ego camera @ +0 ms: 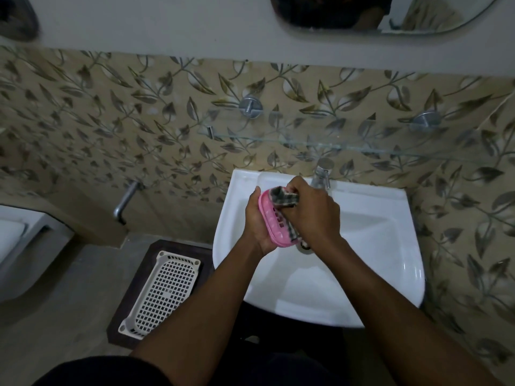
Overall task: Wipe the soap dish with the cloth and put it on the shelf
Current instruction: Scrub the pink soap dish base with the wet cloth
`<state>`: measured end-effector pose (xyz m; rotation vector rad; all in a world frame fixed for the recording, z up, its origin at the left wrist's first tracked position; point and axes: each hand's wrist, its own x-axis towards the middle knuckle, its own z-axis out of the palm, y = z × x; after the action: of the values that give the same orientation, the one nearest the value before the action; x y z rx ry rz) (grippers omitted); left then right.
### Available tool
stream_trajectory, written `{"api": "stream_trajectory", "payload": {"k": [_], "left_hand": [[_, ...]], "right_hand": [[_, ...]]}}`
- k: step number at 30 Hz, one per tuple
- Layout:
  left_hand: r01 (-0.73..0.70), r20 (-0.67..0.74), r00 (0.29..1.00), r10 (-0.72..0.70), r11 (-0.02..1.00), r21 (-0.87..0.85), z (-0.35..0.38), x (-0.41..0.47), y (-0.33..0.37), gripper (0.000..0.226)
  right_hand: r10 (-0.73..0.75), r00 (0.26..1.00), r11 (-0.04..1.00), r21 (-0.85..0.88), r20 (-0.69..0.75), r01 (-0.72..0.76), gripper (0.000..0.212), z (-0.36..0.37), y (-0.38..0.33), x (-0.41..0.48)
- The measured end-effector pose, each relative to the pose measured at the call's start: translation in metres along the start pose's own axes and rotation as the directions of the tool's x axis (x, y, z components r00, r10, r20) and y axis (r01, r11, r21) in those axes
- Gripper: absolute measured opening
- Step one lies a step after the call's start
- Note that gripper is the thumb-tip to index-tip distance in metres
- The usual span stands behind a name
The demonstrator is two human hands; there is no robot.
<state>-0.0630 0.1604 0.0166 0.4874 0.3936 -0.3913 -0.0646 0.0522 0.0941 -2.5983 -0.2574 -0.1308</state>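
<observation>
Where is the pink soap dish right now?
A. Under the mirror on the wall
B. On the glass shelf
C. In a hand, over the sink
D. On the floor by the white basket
C: the left hand holds the soap dish above the sink while the right hand presses the cloth on it.

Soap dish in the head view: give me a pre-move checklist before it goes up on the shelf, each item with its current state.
1. Soap dish secure in left hand grip: ok.
2. Cloth held by right hand, pressed on the dish: ok.
3. Dish wiped clean: cannot tell.
4. Glass shelf bare where visible: ok.
5. Dish over the sink: ok.
6. Tap off: cannot tell.
</observation>
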Motion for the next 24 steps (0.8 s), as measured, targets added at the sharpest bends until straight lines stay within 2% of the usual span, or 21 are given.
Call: {"api": "stream_trajectory", "payload": {"k": [3, 5, 9, 12, 15, 17, 20, 22, 24], "left_hand": [[0.002, 0.009, 1.0, -0.003, 1.0, 0.029, 0.004, -0.001, -0.001, 0.07], [-0.01, 0.044, 0.999, 0.008, 0.999, 0.033, 0.004, 0.0, 0.0, 0.064], [0.01, 0.026, 1.0, -0.011, 1.0, 0.008, -0.005, 0.0, 0.003, 0.075], [0.04, 0.003, 0.999, -0.04, 0.998, 0.05, -0.005, -0.003, -0.002, 0.076], [0.023, 0.02, 0.999, -0.026, 0.994, 0.104, -0.001, -0.005, -0.004, 0.061], [0.025, 0.013, 1.0, -0.027, 0.992, 0.122, -0.002, -0.005, -0.001, 0.06], [0.039, -0.037, 0.999, -0.034, 0.99, 0.133, -0.008, -0.006, 0.003, 0.073], [0.066, -0.04, 0.997, -0.061, 0.987, 0.143, -0.006, -0.007, 0.002, 0.076], [0.088, -0.027, 0.996, -0.085, 0.981, 0.172, 0.0, -0.009, -0.002, 0.068]], "right_hand": [[0.035, 0.998, 0.998, 0.056, -0.059, -0.032, 0.019, -0.003, -0.003, 0.006], [-0.011, 1.0, 0.997, 0.072, -0.02, 0.012, 0.017, 0.001, -0.009, 0.001], [-0.048, 0.997, 0.999, -0.019, 0.053, 0.049, 0.021, 0.003, -0.003, -0.008], [0.029, 1.0, 1.0, -0.007, -0.009, -0.029, 0.019, -0.003, 0.005, -0.004], [0.023, 0.999, 0.998, 0.06, -0.048, -0.02, 0.017, 0.003, -0.003, -0.002], [-0.023, 1.0, 0.997, 0.077, 0.008, 0.022, 0.016, 0.009, -0.007, -0.008], [-0.091, 0.992, 0.996, -0.001, 0.085, 0.091, 0.021, 0.01, 0.0, -0.018], [-0.049, 0.996, 0.999, -0.001, 0.07, 0.049, 0.021, 0.003, 0.007, -0.016], [0.027, 0.999, 0.998, 0.056, 0.034, -0.029, 0.018, -0.004, 0.009, -0.01]]}}
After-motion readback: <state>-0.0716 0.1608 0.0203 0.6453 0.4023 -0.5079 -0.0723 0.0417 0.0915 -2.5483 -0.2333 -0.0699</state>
